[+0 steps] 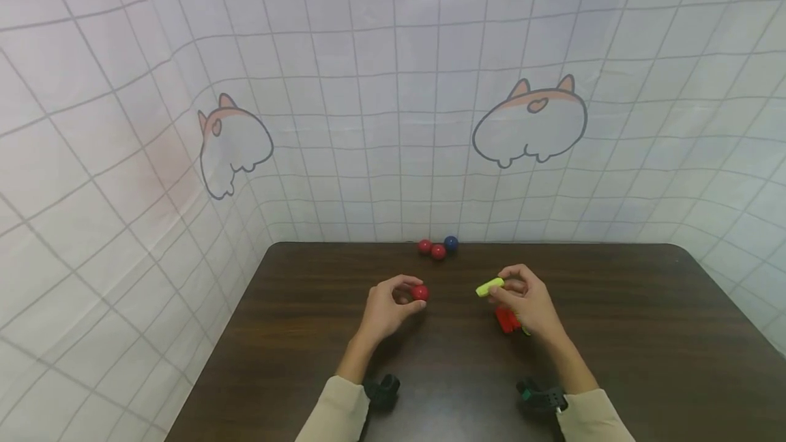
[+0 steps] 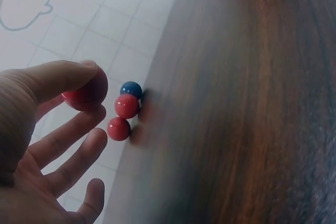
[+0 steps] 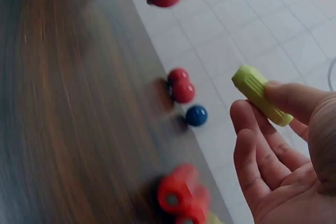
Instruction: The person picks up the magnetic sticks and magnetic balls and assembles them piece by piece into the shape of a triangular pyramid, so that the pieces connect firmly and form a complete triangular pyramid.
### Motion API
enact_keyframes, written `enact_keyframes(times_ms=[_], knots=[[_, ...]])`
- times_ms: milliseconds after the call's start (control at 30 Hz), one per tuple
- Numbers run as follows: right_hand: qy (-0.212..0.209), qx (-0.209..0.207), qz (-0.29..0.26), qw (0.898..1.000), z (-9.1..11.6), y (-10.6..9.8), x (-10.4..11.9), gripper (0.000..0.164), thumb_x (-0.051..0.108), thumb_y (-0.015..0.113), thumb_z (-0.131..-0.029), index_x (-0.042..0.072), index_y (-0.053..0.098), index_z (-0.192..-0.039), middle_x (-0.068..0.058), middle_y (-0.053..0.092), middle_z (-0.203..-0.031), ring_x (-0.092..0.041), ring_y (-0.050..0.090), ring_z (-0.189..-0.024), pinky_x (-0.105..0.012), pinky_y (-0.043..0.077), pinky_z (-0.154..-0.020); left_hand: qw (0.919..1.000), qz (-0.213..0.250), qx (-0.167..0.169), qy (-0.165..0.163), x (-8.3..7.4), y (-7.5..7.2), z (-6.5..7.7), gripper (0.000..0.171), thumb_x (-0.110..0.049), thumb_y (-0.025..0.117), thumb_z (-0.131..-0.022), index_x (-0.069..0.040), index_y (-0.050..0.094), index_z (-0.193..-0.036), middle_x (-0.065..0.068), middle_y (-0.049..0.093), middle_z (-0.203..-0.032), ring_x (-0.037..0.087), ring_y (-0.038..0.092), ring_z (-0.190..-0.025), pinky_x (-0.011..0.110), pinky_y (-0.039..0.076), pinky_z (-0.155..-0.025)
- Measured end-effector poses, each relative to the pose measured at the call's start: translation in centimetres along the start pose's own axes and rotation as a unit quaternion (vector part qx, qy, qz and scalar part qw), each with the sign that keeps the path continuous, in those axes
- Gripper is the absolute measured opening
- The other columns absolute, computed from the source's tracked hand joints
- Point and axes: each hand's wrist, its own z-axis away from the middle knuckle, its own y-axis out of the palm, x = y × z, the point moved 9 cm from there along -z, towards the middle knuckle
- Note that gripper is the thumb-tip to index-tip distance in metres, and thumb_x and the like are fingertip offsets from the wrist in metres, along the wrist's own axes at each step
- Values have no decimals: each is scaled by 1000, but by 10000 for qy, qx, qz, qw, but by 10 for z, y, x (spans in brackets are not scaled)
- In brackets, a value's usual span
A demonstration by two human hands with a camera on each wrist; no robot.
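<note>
One dark worktop (image 1: pixel 645 340) spreads across the lower part of the head view. Near its centre, the left hand (image 1: pixel 383 309) pinches a red ball between thumb and fingertips, while the right hand (image 1: pixel 533 304), to the right, pinches a yellow-green rod. Below the right hand lies a red holed piece (image 1: pixel 507 320), partly hidden. The held rod (image 1: pixel 490 287) tilts, one end pointing towards the lower left; the held red ball (image 1: pixel 420 292) sits left of it, well apart. At the worktop's far edge, centre of the frame, a blue ball (image 1: pixel 451 243) and two red balls (image 1: pixel 438 252) form a cluster. The step in hand seems to be readying rod and ball to meet; that would call for closing the gap and lining the rod's end up with the ball.
</note>
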Motion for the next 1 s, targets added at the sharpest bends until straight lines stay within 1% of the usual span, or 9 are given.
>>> enact_keyframes(times_ms=[100,267,367,500,633,733,833,1000], knots=[[84,-90,-39,9999,-2,10,0,41,14,73,-96,-4,49,-124,-14,77,-103,-15,77,-84,-31,60,-73,10000,-8,41,19,-3,2,1,33,-20,87,-82,-25,75,-112,-1,77,-103,11,64,-81,31,53,-75],[131,-192,-212,9995,-5,25,2,37,12,74,-94,-4,52,-121,-11,78,-99,-16,76,-81,-32,59,-72,9999,47,99,15,-7,5,2,33,-20,87,-82,-25,75,-112,-1,77,-104,12,63,-81,30,52,-74],[96,-197,-249,9994,-5,33,2,34,9,74,-94,-4,53,-118,-18,77,-100,-17,76,-79,-31,59,-71,9999,64,113,64,-11,6,2,33,-19,87,-82,-25,75,-112,-1,77,-104,12,63,-81,29,52,-73],[117,-179,-255,9994,-4,42,1,33,9,74,-93,-3,53,-116,-26,75,-104,-14,76,-77,-31,59,-70,9997,48,168,192,-16,10,4,33,-20,87,-82,-23,75,-113,-1,77,-103,11,63,-80,27,51,-72],[123,-136,-264,9995,-4,47,0,33,11,75,-93,-3,54,-115,-27,74,-103,-13,76,-77,-32,58,-70,9994,90,196,268,-19,13,4,34,-21,87,-82,-24,75,-113,-2,77,-102,10,64,-79,26,51,-71],[45,-89,-272,9996,-4,51,0,33,12,75,-93,-4,55,-115,-28,74,-102,-17,76,-79,-31,57,-69,9992,147,188,310,-20,14,4,34,-20,88,-81,-24,75,-112,-1,78,-102,9,64,-79,27,52,-71],[-36,-38,-267,9996,-4,54,1,32,12,75,-93,-4,56,-114,-30,74,-101,-21,77,-80,-29,57,-68,9992,183,196,292,-20,14,5,33,-20,88,-81,-24,74,-112,-1,77,-102,10,64,-79,27,52,-71],[-69,35,-242,9997,-4,56,1,31,11,74,-94,-5,56,-113,-30,74,-100,-20,77,-78,-31,58,-69,9993,167,238,240,-18,14,4,34,-19,87,-82,-24,74,-112,-2,77,-102,9,64,-79,26,52,-70]])
